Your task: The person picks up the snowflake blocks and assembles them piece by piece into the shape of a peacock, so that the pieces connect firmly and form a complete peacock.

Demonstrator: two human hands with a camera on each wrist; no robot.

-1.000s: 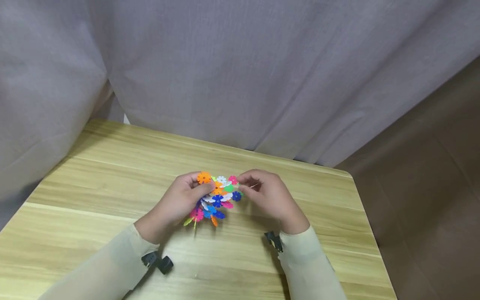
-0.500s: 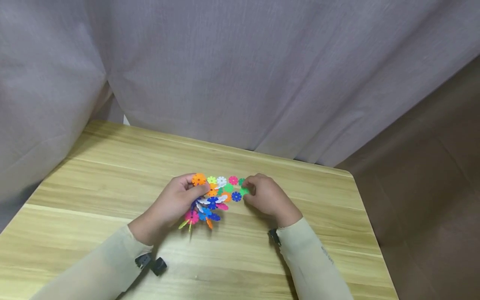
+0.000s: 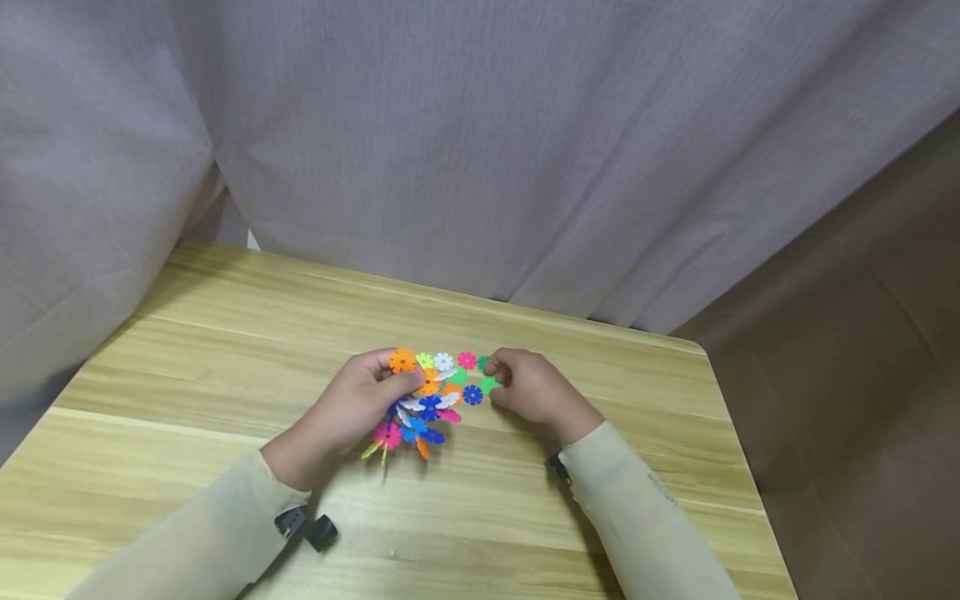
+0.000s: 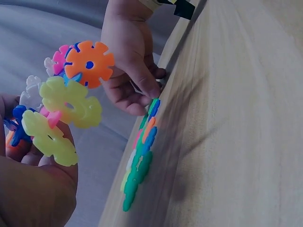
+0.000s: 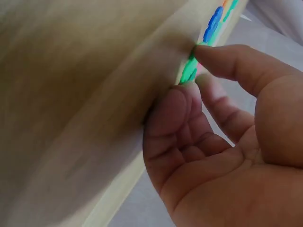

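Hands on snowflake discs at a wooden table (image 3: 225, 333)

Left hand (image 3: 352, 408) grips a multicoloured plastic disc cluster (image 3: 416, 408); right hand (image 3: 528, 392) seemingly pinches a flat green plastic disc (image 3: 489, 384).

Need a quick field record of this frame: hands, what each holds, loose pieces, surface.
left hand: grips a cluster of joined snowflake discs, lifted off the table
cluster colours: orange, pink, blue, white, yellow-green
right hand: pinches a green disc lying on the table
loose discs: flat on the table between the hands, several colours
surface: wooden table
backdrop: grey curtain
sleeves: pale, both arms
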